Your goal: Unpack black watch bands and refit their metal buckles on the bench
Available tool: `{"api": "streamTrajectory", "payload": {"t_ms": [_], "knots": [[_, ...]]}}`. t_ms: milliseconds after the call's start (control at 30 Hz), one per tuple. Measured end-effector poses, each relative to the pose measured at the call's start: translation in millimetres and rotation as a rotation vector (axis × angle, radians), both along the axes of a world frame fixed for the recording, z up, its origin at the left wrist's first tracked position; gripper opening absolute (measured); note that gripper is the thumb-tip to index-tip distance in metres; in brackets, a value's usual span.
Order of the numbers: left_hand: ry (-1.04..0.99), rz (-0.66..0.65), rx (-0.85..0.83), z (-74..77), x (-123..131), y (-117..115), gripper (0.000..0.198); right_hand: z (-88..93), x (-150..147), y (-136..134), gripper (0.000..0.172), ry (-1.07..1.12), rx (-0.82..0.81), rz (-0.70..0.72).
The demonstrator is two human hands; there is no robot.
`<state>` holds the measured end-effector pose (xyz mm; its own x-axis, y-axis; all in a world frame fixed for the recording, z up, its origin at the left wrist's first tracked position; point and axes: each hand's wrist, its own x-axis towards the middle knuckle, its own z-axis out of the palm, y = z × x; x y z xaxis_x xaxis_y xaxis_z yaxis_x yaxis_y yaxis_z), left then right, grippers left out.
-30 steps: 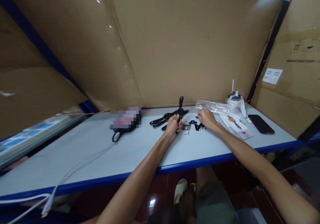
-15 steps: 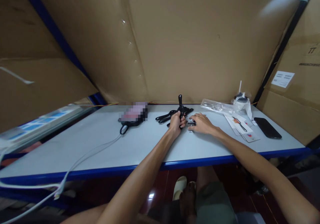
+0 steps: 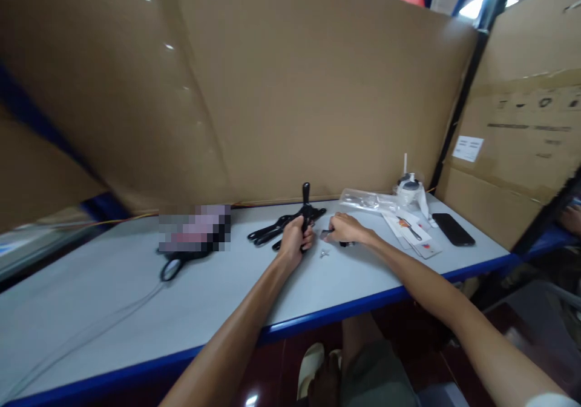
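Observation:
My left hand (image 3: 296,238) is wrapped round a glossy black-handled tool (image 3: 306,194), whose rounded end points up above my fist. Behind and left of that fist lie several similar black-handled tools (image 3: 265,232) in a loose pile. To the right, my right hand (image 3: 348,228) is closed, low over the table, on a small grey piece (image 3: 325,234) that pokes out by the fingertips. Something black shows under the palm, its kind unclear. On the tabletop between the hands rests a small shiny scrap (image 3: 324,253).
A black phone (image 3: 452,229) lies at the right, beside printed cards (image 3: 411,231). Behind them are clear plastic packaging (image 3: 368,200) and a white-and-grey cup-like item (image 3: 410,192). A blurred-out device (image 3: 195,231) with a loop and cable is left. Cardboard (image 3: 295,80) walls the back.
The view has swung to the right, so things appear further left. My right hand's fingers have closed in on the grey piece. My left hand keeps its grip on the black-handled tool.

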<state>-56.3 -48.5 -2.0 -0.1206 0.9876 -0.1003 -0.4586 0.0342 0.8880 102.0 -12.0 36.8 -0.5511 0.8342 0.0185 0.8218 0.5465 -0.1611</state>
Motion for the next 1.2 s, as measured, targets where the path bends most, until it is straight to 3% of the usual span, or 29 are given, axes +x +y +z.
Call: {"api": "streamTrajectory", "payload": {"t_ms": [133,267,433,567,733,833,1033,1200], "knots": [[-0.020,-0.021,0.033,-6.3,-5,4,0.019,-4.0,-3,8,0.026,0.053,-0.078,-0.011],[-0.002,-0.016,0.031,-8.6,-6,5,0.020,-6.4,-5,8,0.027,0.082,-0.042,-0.028],[-0.027,-0.003,0.008,-4.2,-1,2,0.024,6.7,-7,7,0.024,-0.033,-0.022,-0.058],[-0.002,0.018,0.000,-2.9,1,4,0.026,13.4,-11,8,0.012,-0.043,0.046,0.032],[0.017,0.022,0.017,-4.7,2,5,0.028,6.5,-14,5,0.024,-0.142,0.208,0.192],[0.009,0.009,0.026,-6.7,0,6,0.028,0.4,-11,7,0.033,-0.125,0.259,0.170],[0.008,-0.002,0.029,-7.7,-1,6,0.030,-14.0,-1,24,0.032,0.116,0.195,0.056],[0.025,-0.006,0.033,-7.2,1,6,0.031,-19.8,0,47,0.014,0.688,0.002,-0.127]]}}
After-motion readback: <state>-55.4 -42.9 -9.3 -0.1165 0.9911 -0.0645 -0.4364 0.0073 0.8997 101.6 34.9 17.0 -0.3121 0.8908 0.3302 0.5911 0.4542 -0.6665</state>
